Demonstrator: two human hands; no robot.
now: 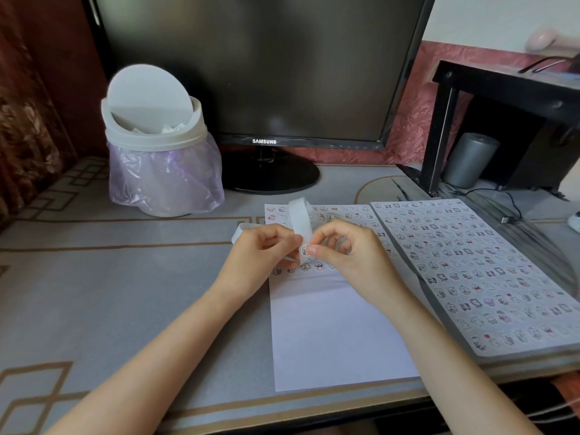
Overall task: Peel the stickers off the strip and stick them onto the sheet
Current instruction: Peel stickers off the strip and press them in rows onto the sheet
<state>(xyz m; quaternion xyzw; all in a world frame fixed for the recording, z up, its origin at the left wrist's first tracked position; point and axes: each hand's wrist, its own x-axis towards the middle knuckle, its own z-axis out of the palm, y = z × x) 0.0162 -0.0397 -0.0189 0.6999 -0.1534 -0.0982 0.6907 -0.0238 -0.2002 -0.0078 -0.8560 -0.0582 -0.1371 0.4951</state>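
A white sticker strip (300,219) loops up above the desk, one end trailing left behind my left hand. My left hand (262,249) grips the strip low down, fingers curled round it. My right hand (343,251) pinches a small cartoon sticker (305,250) at the strip's lower end with thumb and forefinger. Under both hands lies the white sheet (335,328); its upper part carries rows of small stickers, its lower part is blank.
A stack of sheets covered with stickers (470,271) lies to the right. A white swing-lid bin (160,142) with a purple bag stands at the back left, a dark monitor (260,73) behind, a black shelf (502,89) with a grey cylinder at the right.
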